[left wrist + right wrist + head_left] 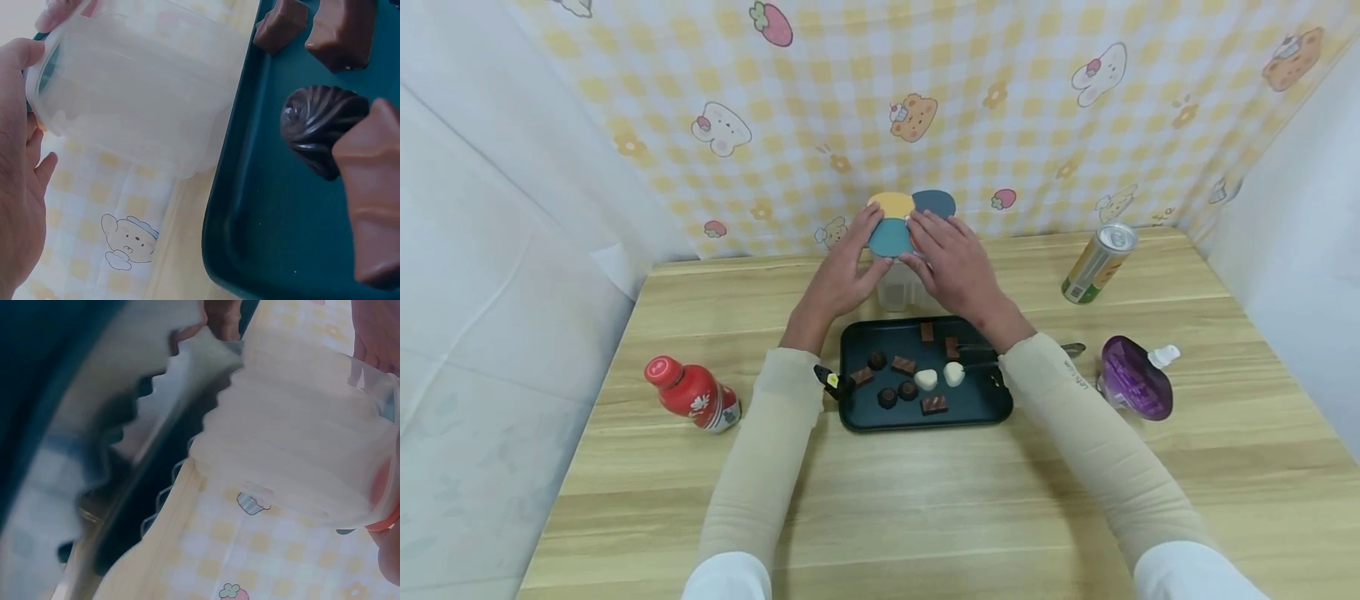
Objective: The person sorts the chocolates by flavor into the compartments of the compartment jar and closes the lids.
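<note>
Both hands are at the multicoloured lid (891, 239) of a translucent plastic container (895, 296), which stands upright behind the dark tray. Yellow, dark blue and teal sections of the lid show between the fingers. My left hand (841, 279) grips its left side, fingers along the edge and thumb at the near rim. From the right, my right hand (961, 268) lays its fingers over the top, its thumb at the near edge; it hides part of the lid. Frosted, see-through walls of the container (144, 94) show in the left wrist view.
Chocolates, dark, brown and white, lie on the tray (880, 417). Metal tongs (1073, 350) with serrated edges cross its right side, below the right forearm. A red bottle (696, 396) stands left; a can (1099, 262) and a purple pouch (1135, 379) stand right. A patterned cloth hangs behind.
</note>
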Tool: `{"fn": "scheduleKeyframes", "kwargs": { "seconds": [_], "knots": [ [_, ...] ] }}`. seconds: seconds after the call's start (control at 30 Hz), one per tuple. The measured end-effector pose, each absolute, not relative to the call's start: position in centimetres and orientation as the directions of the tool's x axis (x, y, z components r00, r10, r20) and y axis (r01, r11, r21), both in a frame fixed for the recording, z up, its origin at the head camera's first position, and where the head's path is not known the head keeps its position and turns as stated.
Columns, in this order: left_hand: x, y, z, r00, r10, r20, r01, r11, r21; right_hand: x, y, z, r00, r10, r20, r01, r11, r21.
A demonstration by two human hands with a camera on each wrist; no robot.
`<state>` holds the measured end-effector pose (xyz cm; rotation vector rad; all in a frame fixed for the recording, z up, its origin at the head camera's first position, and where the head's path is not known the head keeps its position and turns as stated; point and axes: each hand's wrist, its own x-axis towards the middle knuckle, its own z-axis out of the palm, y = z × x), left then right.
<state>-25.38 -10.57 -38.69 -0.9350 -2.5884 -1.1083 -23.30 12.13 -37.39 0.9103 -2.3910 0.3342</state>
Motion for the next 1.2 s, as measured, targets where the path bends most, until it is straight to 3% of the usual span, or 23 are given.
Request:
{"fn": "scheduleKeyframes", "kwargs": {
  "seconds": [0.47, 0.7, 0.87, 1.2],
  "knots": [
    [-25.04, -10.46, -38.78, -0.801, 0.452, 0.392, 0.597, 0.562, 0.572, -23.42, 12.02, -37.99, -0.563, -0.536, 0.629, -0.678, 0.735, 0.019],
    [-24.87, -10.16, -38.70, -0.828, 0.374, 0.418, 0.560, 0.532, 0.635, -23.40, 12.10, -37.85, -0.598, -0.501, 0.626, -0.668, 0.743, -0.044],
    [-24.90, -10.01, -38.67, -0.816, 0.371, 0.444, 0.578, 0.498, 0.647, -23.57, 12.27, -37.95, -0.564, -0.494, 0.661, -0.692, 0.720, -0.053],
    [-25.75, -10.08, -38.32, -0.799, 0.363, 0.479, 0.599, 0.417, 0.684, -23.46, 12.09, -37.52, -0.657, -0.439, 0.613, -0.652, 0.739, -0.170]
  ]
}}
